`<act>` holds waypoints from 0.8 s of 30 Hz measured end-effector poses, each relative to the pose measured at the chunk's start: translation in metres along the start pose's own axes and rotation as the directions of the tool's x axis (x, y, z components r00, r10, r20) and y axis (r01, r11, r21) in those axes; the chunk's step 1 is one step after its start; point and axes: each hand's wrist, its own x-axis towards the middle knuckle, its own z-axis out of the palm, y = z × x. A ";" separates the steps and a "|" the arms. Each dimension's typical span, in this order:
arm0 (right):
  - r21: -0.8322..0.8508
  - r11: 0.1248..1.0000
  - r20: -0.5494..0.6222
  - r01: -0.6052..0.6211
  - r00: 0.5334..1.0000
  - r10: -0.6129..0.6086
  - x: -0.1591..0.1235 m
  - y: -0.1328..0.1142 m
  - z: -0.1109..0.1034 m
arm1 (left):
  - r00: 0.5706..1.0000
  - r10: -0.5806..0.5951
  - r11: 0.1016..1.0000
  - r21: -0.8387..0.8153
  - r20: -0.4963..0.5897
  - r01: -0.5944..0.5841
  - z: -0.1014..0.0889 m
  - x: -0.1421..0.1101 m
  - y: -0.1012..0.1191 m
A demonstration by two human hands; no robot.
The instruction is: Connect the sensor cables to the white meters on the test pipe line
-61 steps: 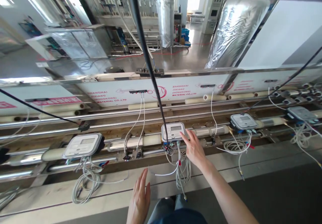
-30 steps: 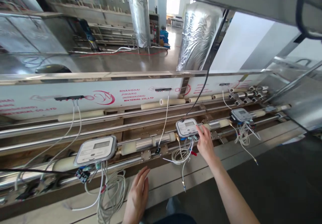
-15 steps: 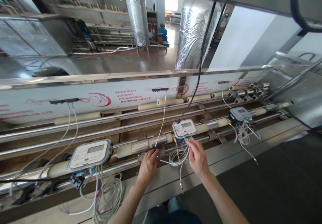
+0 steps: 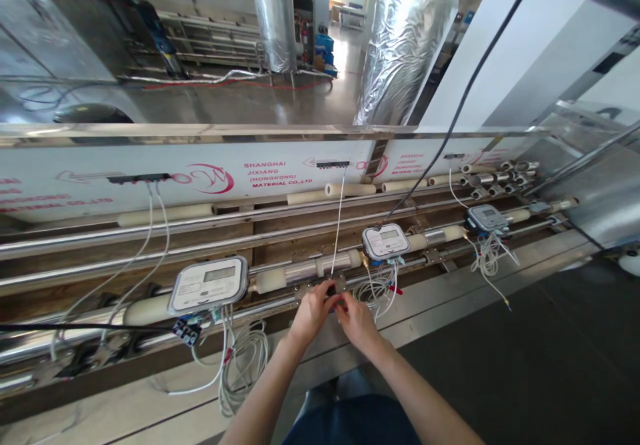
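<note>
My left hand [image 4: 314, 306] is closed in a pinch at the lower end of a white cable [image 4: 339, 221] that drops from the back panel, where a small dark connector [image 4: 332, 289] shows. Fingertip to fingertip with it, my right hand [image 4: 357, 321] is also closed; what it grips is hidden. Just right of the hands, a meter with a display [image 4: 385, 241] sits on the pipe line. Coiled grey-white wires [image 4: 373, 285] hang beneath it, with a red piece [image 4: 395, 289] among them.
A larger-looking meter [image 4: 209, 285] with a wire bundle [image 4: 245, 358] is at left, another meter [image 4: 487, 218] at right. Steel rails [image 4: 200, 231] run lengthwise below the white panel [image 4: 280, 165]. A black cable [image 4: 465, 108] hangs across from above. A metal ledge [image 4: 430, 278] borders the front.
My right hand has moved left from beneath the middle meter to meet my left hand. The loose wires under that meter have shifted. The camera view has tilted slightly down.
</note>
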 end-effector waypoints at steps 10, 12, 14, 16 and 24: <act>0.002 0.995 0.018 0.098 0.995 -0.098 -0.006 -0.008 -0.022 | 0.997 -0.051 0.965 -0.255 0.060 0.064 -0.013 0.000 0.006; 0.011 0.994 0.008 0.109 0.994 -0.109 -0.007 -0.008 -0.023 | 0.998 -0.052 0.975 -0.213 0.020 0.055 -0.010 0.000 0.005; 0.018 0.993 -0.002 0.114 0.993 -0.114 -0.006 -0.008 -0.025 | 0.999 -0.047 0.985 -0.169 -0.022 0.042 -0.008 -0.001 0.007; 0.017 0.992 0.004 0.126 0.992 -0.126 -0.005 -0.008 -0.029 | 0.997 -0.044 0.989 -0.143 -0.063 0.035 -0.006 -0.001 0.007; -0.093 0.961 0.246 0.261 0.941 -0.232 -0.027 0.001 -0.048 | 0.981 0.043 0.982 0.186 -0.188 -0.007 -0.010 0.001 -0.016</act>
